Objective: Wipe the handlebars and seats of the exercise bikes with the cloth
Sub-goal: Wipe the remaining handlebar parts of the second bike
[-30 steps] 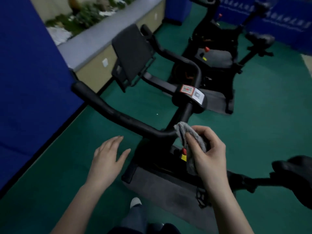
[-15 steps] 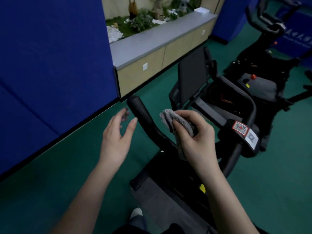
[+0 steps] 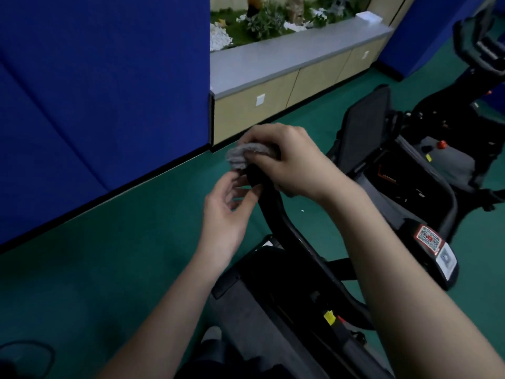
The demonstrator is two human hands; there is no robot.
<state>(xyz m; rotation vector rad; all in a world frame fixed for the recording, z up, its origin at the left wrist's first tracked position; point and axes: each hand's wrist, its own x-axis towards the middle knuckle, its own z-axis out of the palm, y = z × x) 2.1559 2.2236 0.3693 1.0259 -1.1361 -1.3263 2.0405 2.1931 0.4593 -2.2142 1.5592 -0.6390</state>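
At frame centre, the right hand [image 3: 289,162] grasps the grey cloth [image 3: 241,155] over the handlebar [image 3: 276,214] tip; just below, the left hand [image 3: 225,214] hangs loosely curled, empty.

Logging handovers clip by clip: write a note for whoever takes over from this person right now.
Right hand: grips the grey cloth, wrapped over the tip of the near bike's handlebar.
Left hand: fingers loosely curled beside the bar just under the cloth, holding nothing; contact unclear.
Done: the cloth is on the bar end; how much has been wiped cannot be told.
Left: the rest of this handlebar, its seat (out of view), then the second bike behind.
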